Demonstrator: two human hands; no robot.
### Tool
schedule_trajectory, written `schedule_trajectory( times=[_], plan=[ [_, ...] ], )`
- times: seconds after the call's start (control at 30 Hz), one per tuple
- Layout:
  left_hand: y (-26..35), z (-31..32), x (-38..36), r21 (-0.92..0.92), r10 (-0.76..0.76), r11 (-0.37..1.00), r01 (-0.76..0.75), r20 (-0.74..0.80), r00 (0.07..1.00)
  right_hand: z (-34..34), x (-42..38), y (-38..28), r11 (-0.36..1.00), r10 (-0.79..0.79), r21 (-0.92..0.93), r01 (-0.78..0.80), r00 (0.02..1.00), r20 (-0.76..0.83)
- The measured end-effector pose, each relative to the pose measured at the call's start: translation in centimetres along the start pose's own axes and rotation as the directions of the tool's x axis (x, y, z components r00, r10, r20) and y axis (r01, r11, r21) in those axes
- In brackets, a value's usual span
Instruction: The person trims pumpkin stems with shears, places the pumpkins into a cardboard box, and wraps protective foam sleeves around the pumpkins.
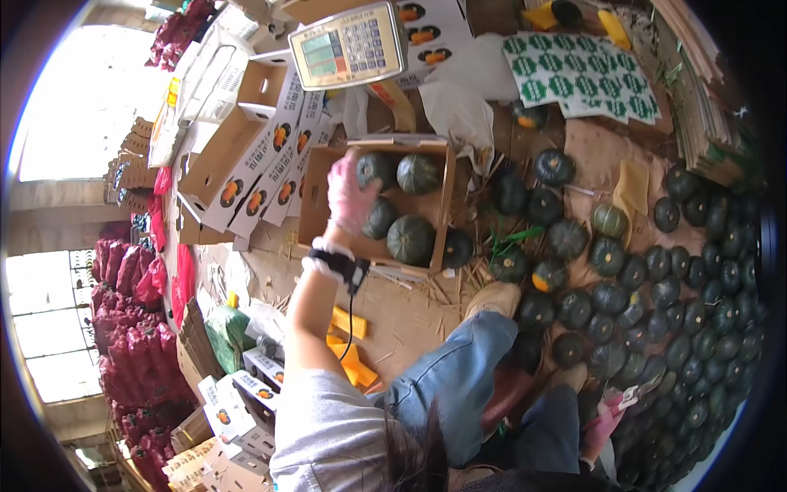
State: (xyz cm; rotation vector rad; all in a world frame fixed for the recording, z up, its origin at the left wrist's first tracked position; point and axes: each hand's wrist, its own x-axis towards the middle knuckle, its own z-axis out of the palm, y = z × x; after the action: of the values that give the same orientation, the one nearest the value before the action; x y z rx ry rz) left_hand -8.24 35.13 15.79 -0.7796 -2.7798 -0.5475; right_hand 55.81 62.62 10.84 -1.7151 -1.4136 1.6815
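Left hand (351, 195), pink-gloved, at the open cardboard box (313, 187) just above centre frame. Fingers and thumb are spread about the upper-left squash (375, 170); we cannot tell whether they grip it or only touch it. Dark device (338, 264) strapped at the wrist, cable trailing from it.

We count four dark-green squashes in the box: the upper-left one, another (419, 174) to its right, two more (379, 218) (411, 239) below.

Right hand (605, 416), also pink-gloved, lower right of the frame, closed round a small metal hand tool (639, 392); we cannot make out its type. Loose squashes (611, 299) lie thickly beside it and up the right side.

Upper left of centre: scale display (348, 51) with keypad. Upper right: sheet of green-printed labels (548, 75). Left of the box, printed cartons (269, 152); farther left, dark red sacks (131, 328). Below the box, we note orange-yellow pieces (354, 361) on the floor and, to their right, a shoe (494, 301).
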Motion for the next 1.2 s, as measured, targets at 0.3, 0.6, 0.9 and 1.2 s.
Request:
schedule_trajectory(
  times=[0.3,0.6,0.9,1.2],
  plan=[
    [12.6,-2.2,-5.6,-0.173,0.539,0.838,-0.517,0.126,0.832,-0.7,0.1,1.5,0.988,-0.112,0.089,0.124,0.985,-0.133],
    [20.0,0.4,-5.6,-0.364,0.721,0.691,-0.624,0.296,0.627,0.8,2.5,-0.9,0.951,-0.293,0.004,0.308,0.908,-0.298],
    [26.0,4.5,-7.9,-0.431,0.863,0.453,-0.780,0.432,0.262,0.0,3.9,-0.9,0.549,-0.336,-0.809,-0.210,0.831,-0.443],
    [32.8,4.1,-9.6,-0.425,0.827,0.412,-0.806,0.545,0.135,-11.0,5.2,-1.1,0.795,-0.513,-0.599,0.099,0.636,-0.576]
  ],
)
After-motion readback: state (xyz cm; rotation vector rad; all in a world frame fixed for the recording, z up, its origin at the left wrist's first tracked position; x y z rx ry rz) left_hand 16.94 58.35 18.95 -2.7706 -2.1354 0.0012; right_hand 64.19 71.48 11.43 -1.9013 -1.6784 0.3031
